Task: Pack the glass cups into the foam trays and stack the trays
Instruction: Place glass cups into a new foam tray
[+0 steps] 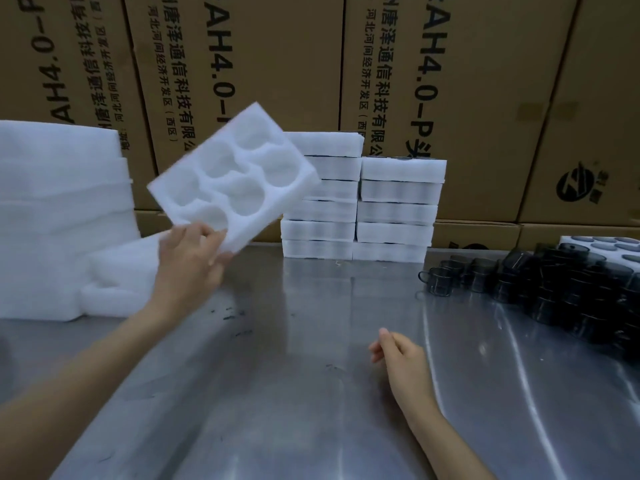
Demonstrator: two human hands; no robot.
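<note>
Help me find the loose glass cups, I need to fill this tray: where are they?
In the head view, the glass cups are heaped at the right of the metal table, right of the packed tray stacks.

A wall of printed cardboard boxes [450,98] stands behind a scuffed, reflective steel table [311,358].
</note>
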